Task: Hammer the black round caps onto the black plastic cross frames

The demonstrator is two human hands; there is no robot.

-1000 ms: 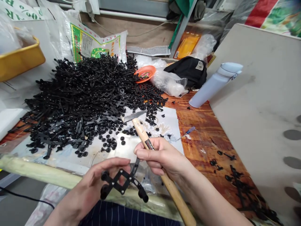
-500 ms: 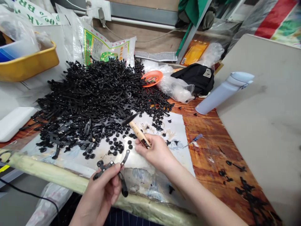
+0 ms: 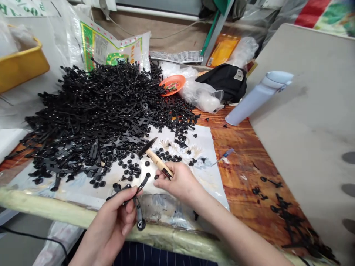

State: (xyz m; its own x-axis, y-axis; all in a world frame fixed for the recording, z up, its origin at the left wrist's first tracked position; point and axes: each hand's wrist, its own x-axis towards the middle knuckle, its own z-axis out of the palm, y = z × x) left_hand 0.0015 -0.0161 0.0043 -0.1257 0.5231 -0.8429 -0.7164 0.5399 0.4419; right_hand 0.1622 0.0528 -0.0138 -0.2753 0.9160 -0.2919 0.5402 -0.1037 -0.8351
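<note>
My left hand (image 3: 118,210) pinches a jointed black linkage (image 3: 139,212), its arms sticking out on several sides with round ends. A hammer (image 3: 156,160) with a pale wooden handle and a dark head sits in my right hand (image 3: 179,181), the fingers closed round the handle and the head pointing up and left. Between and beyond the hands, small round black caps (image 3: 133,170) lie scattered on a whitish sheet (image 3: 203,138). Behind them rises a large heap of similar black linkages (image 3: 102,107).
An orange dish (image 3: 176,82) rests against the heap's right side. Further right are a black bag (image 3: 229,81) and a light blue bottle (image 3: 257,98). A small screwdriver (image 3: 226,154) lies on the wooden tabletop (image 3: 235,177), with more black parts (image 3: 291,218) near a grey panel (image 3: 310,111).
The whole view has shifted a little. In my left hand the linkage has turned, so one lower round end now faces me. My right hand still grips the hammer.
</note>
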